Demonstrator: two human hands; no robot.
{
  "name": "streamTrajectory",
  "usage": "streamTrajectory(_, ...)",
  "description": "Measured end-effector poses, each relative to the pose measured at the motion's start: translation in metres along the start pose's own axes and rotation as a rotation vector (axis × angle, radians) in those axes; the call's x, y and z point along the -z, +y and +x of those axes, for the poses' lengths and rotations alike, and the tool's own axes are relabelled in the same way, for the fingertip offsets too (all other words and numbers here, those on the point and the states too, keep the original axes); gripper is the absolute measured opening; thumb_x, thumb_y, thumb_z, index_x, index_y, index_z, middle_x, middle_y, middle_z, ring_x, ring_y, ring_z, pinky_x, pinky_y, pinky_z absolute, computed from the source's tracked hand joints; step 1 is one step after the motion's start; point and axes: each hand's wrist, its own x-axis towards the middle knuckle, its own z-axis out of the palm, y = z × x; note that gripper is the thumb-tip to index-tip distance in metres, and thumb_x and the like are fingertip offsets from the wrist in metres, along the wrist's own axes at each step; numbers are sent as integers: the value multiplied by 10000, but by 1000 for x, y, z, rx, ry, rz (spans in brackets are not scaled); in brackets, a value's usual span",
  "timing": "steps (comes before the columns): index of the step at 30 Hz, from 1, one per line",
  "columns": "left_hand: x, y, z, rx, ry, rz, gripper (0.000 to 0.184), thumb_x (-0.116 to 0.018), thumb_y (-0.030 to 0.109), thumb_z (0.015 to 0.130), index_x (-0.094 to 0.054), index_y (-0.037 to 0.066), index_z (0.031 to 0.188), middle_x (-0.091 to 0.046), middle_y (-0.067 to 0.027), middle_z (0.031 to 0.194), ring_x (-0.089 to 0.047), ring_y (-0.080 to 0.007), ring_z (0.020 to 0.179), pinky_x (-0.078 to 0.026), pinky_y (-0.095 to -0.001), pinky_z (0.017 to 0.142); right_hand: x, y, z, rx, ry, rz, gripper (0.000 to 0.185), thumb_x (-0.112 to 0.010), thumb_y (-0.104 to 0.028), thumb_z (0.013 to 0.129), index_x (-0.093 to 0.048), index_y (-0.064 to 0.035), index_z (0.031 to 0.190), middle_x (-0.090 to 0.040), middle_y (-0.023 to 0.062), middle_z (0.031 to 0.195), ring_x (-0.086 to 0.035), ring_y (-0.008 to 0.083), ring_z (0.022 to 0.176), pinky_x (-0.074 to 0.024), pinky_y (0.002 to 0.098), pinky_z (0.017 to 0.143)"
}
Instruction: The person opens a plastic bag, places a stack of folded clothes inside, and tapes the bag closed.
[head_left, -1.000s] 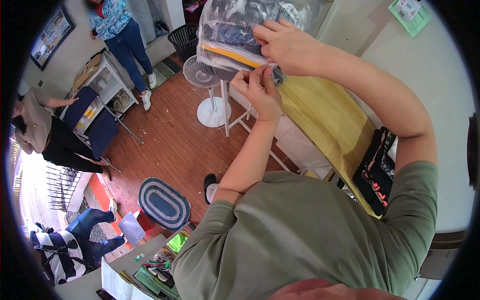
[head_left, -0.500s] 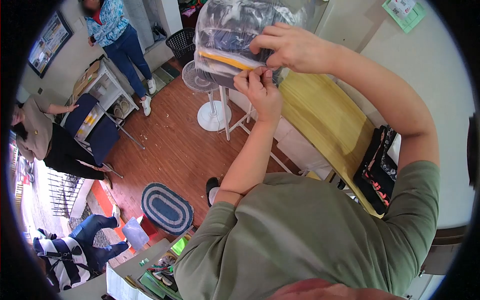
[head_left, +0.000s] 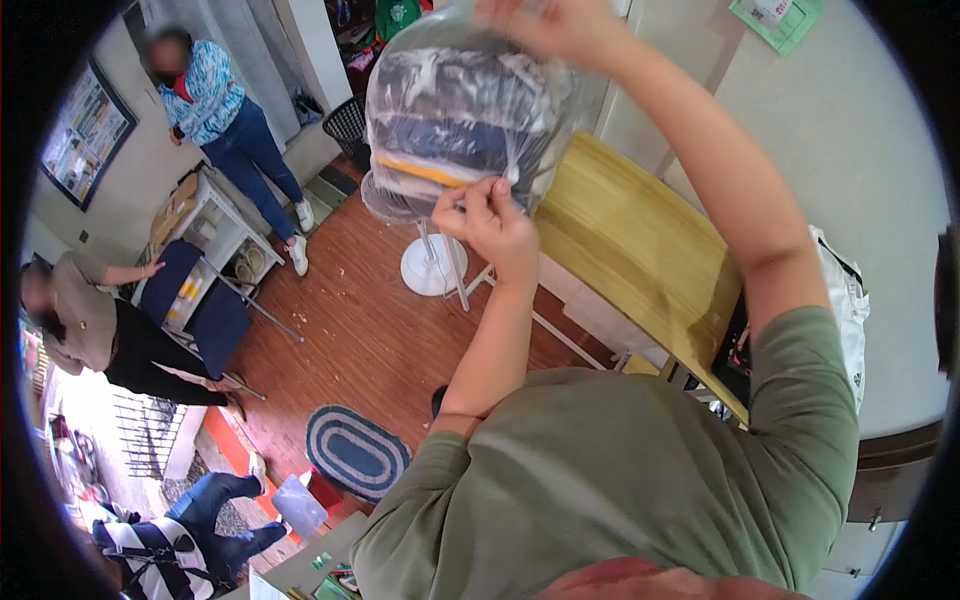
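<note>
A clear plastic bag (head_left: 545,125) holds a stack of folded clothes (head_left: 450,98) in grey, dark blue, yellow and white. It is up in front of me, at the far end of the wooden table. My left hand (head_left: 487,228) is closed in a pinch at the bag's lower near side, just below the yellow layer. Above the bag's top, my right hand (head_left: 560,30) is raised with its fingers blurred by motion. Whether those fingers grip the plastic cannot be made out.
Dark folded cloth (head_left: 735,355) lies at the near end of the wooden table (head_left: 640,250). A white fan (head_left: 430,265) stands beyond it. Left are a standing person (head_left: 225,110), another person by a folding chair (head_left: 220,320), and an oval rug (head_left: 358,452).
My right hand has moved up from beside my left hand to above the bag. My left hand stays pinched at the bag's lower side. The whole view has shifted slightly.
</note>
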Motion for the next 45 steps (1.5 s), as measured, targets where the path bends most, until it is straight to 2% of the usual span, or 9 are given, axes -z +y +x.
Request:
streamTrajectory(1, 5, 0, 3, 26, 6, -68, 27, -638, 26, 853, -641, 3, 867, -368, -127, 1076, -377, -258, 1012, -355, -356, 881, 13, 28, 15, -262, 208, -23, 329, -599, -325, 921, -689, -65, 1101, -645, 228, 1140, -640, 285, 1024, -499, 399, 892)
streamTrajectory(3, 23, -2, 13, 99, -21, -73, 40, -655, 39, 852, -641, 3, 862, -357, -120, 1144, -394, -242, 1041, -362, -343, 914, 8, 130, 21, -629, 168, 288, 572, -600, -366, 924, -426, -198, 1442, -384, 153, 1492, -395, 270, 1362, -189, 525, 1135)
streamTrajectory(5, 37, -18, 27, 131, -22, -79, 58, -674, 60, 852, -647, 9, 863, -354, -114, 1198, -402, -232, 1080, -359, -337, 944, -17, 180, -1, -513, 248, -7, 412, -552, -443, 940, -678, -118, 1158, -637, 72, 1152, -539, 202, 1145, -378, 321, 1001)
streamTrajectory(8, 58, -50, 61, 208, -53, -201, 73, -687, 93, 865, -656, 30, 885, -335, -111, 1323, -398, -216, 1196, -345, -336, 1000, -40, 203, -19, -742, 123, 351, 562, -513, -547, 937, -596, -123, 1297, -606, 73, 1263, -508, 188, 1202, -356, 305, 1025)
streamTrajectory(27, 2, -159, 218, 1038, -1179, -894, 158, -663, 142, 893, -600, 75, 1021, -635, -49, 1093, -581, -207, 1030, -459, -386, 944, 5, -83, -113, -1345, 543, -608, 551, -603, -506, 880, -583, -140, 1292, -613, 212, 1113, -588, 349, 1078, -465, 395, 905)
streamTrajectory(30, -29, -159, 199, 1038, -1359, -937, 190, -637, 167, 910, -592, 102, 1083, -619, -48, 1171, -558, -225, 1107, -439, -422, 979, -15, -111, -146, -813, 836, -1170, 476, -767, -288, 764, -644, -95, 1182, -625, 168, 1130, -596, 355, 1014, -464, 403, 897)
streamTrajectory(33, -50, -152, 173, 1057, -1463, -982, 241, -635, 181, 912, -582, 111, 1136, -606, -51, 1228, -539, -243, 1157, -418, -442, 1006, -62, -186, -208, -540, 331, -836, 204, -766, -173, 736, -689, -73, 896, -587, -1, 791, -562, 196, 702, -459, 328, 634)
streamTrajectory(38, -48, -151, 186, 1083, -1459, -983, 475, -629, 169, 896, -479, 155, 1347, -489, -77, 1387, -442, -294, 1286, -362, -524, 1059, -153, -281, -424, -1901, 583, -355, 154, -706, -169, 828, -707, -30, 894, -673, 155, 756, -641, 274, 653, -520, 368, 629)
streamTrajectory(45, -53, -176, 201, 1261, -1379, -851, 513, -568, 140, 902, -424, -26, 1366, -464, -190, 1403, -422, -341, 1312, -303, -548, 1106, -123, -235, -670, -2266, 412, -740, 262, -708, -241, 830, -714, -134, 1069, -654, 200, 1092, -642, 301, 998, -522, 361, 846)
